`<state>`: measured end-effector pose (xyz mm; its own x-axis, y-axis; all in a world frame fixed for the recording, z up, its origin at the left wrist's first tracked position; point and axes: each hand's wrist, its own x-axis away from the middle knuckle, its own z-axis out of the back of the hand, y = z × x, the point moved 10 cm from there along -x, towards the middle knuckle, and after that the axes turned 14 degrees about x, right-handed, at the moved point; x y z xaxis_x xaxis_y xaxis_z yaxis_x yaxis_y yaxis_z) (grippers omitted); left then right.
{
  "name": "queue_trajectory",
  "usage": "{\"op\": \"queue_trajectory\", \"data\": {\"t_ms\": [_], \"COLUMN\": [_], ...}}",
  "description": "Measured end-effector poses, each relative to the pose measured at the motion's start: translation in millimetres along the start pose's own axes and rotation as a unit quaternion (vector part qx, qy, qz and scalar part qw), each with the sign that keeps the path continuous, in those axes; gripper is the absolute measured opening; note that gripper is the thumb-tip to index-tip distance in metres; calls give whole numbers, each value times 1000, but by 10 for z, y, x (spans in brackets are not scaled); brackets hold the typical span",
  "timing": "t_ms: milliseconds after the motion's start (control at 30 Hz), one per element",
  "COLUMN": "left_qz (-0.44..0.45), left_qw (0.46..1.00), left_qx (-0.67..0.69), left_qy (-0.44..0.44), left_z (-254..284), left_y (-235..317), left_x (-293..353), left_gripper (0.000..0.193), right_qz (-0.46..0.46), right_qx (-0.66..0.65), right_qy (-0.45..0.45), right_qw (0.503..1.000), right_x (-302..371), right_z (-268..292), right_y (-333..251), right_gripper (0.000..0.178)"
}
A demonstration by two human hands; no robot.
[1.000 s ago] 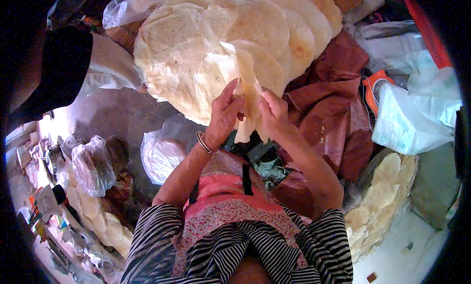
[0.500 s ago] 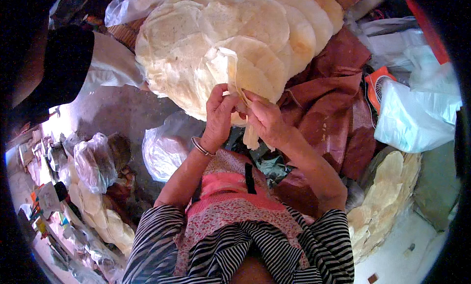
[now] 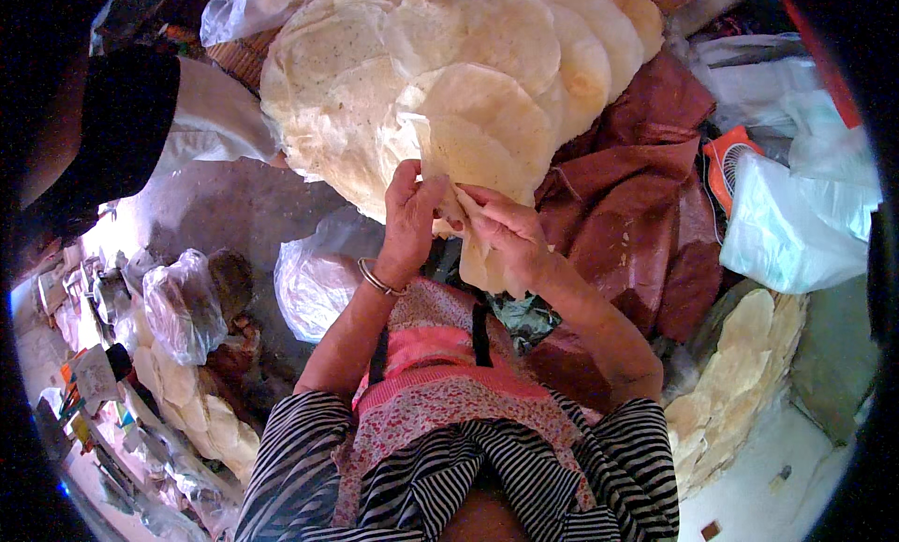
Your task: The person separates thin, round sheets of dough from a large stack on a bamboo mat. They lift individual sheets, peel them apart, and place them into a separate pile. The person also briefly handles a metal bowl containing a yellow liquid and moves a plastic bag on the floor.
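A thin, pale, wafer-like sheet (image 3: 484, 264) is held upright in front of me, narrow and folded where my fingers pinch it, its lower end hanging loose. My left hand (image 3: 409, 214) is closed on its middle, thumb and fingertips pressed together. Just beside it, my right hand (image 3: 510, 231) grips the same sheet with bent fingers. Beyond both hands lies a broad spread of thin round wafer sheets (image 3: 487, 36), cream to light brown, overlapping one another. The held sheet's upper end reaches in front of this spread.
Dark red sheeting (image 3: 623, 228) lies crumpled at the right, near an orange fan (image 3: 721, 163) and a whitish plastic bag (image 3: 787, 233). A clear plastic bag (image 3: 314, 285) sits left of my left forearm. More wafer sheets (image 3: 735, 373) are stacked at the lower right. At upper left is a dark-sleeved person (image 3: 131, 121).
The held sheet has turned, and its lower end now shows wider. My right hand has shifted slightly down; my left hand keeps its pinch a little to the left.
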<state>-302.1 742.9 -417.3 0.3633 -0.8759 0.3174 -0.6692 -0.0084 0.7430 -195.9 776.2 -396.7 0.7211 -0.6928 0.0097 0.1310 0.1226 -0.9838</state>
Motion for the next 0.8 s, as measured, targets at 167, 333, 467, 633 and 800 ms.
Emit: {"op": "queue_trajectory", "data": {"t_ms": [167, 333, 467, 633, 800], "left_qz": [5, 44, 23, -15, 32], "left_qw": [998, 996, 982, 933, 950], "left_qx": [-55, -80, -168, -320, -213], "left_qy": [8, -22, -89, -162, -226], "left_z": [60, -79, -329, -625, -893], "left_y": [114, 16, -40, -142, -523], "left_x": [92, 202, 295, 427, 466], "left_gripper": [28, 43, 52, 55, 59], "right_qz": [-199, -97, -36, -153, -246], "right_qx": [-98, -90, 76, -100, -175], "right_qy": [89, 138, 96, 124, 119], "right_qw": [971, 982, 992, 975, 946], "right_x": [256, 62, 8, 244, 490], "right_z": [344, 383, 154, 226, 405], "right_y": [431, -34, -324, -76, 198], "right_gripper": [26, 26, 21, 15, 15]}}
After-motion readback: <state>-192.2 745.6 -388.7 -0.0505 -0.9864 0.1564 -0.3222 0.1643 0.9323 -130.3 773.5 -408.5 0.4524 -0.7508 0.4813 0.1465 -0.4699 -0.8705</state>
